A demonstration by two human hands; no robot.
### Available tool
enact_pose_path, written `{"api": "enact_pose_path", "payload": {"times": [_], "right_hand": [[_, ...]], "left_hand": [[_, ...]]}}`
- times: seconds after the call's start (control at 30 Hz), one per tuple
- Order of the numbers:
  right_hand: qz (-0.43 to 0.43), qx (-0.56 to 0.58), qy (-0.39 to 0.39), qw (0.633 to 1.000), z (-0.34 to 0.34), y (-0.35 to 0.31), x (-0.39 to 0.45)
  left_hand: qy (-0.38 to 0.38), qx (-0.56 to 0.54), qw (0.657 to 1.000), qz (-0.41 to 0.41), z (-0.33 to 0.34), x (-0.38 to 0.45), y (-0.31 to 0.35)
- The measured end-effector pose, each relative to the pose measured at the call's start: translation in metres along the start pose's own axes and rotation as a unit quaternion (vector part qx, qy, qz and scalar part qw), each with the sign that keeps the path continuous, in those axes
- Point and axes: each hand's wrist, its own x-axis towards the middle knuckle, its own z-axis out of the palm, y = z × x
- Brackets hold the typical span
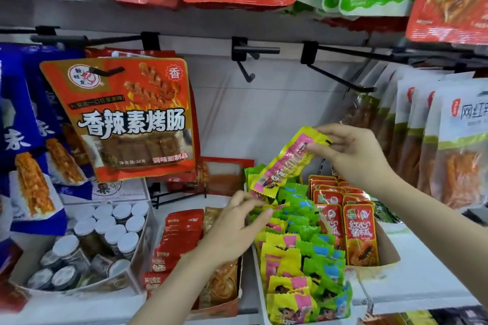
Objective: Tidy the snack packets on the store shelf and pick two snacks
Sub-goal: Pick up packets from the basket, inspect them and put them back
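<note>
The right hand [353,155] is pinching the top end of a long yellow-and-pink foil snack packet [287,163], whose long axis is slanting down-left above the white tray [260,280] of similar packets. The left hand [235,229], nearer the tray, is resting loosely curled fingers [260,215] on those packets just under the hanging end, gripping nothing that I can see.

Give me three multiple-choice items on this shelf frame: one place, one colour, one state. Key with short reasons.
1. Where do the white-lidded jars sit?
A. lower left of the shelf
B. on the top pegs
C. right of the red packets

2. What colours is the packet held by the right hand?
A. blue and white
B. yellow and pink
C. plain red

3. What is the left hand doing?
A. hanging idle, away from the shelf
B. gripping a jar
C. fingering the green packets in the tray

Key: 1 A, the jars fill a box at lower left. 2 B, yellow wrapper with a pink band. 3 C, its fingertips meet the packets at the tray's back.
</note>
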Motion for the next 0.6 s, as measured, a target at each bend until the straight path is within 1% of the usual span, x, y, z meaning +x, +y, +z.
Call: {"api": "enact_pose_path", "payload": {"times": [0.07, 0.17, 0.3, 0.37, 0.43, 0.5, 0.6], "right_hand": [[0.003, -0.033, -0.032, 0.999, 0.003, -0.001, 0.0], [-0.012, -0.138, -0.098, 0.986, 0.011, -0.004, 0.003], [0.021, -0.218, -0.168, 0.961, 0.041, 0.011, 0.014], [0.023, -0.266, -0.17, 0.949, 0.06, 0.021, 0.014], [0.035, -0.273, -0.154, 0.949, 0.073, 0.025, 0.012], [0.043, -0.288, -0.151, 0.945, 0.074, 0.022, 0.016], [0.015, -0.305, -0.139, 0.942, 0.064, 0.014, 0.026]], "left_hand": [[-0.015, -0.038, 0.999, -0.017, -0.001, 0.0, -0.001], [-0.026, -0.06, 0.997, -0.041, -0.003, -0.001, -0.001], [-0.017, -0.066, 0.997, -0.044, -0.004, -0.003, 0.0], [-0.018, -0.08, 0.996, -0.047, -0.004, -0.002, 0.0], [-0.015, -0.09, 0.995, -0.046, -0.005, -0.002, -0.001], [-0.008, -0.099, 0.994, -0.042, -0.005, -0.002, -0.002], [-0.007, -0.103, 0.994, -0.042, -0.005, -0.001, -0.004]]}}
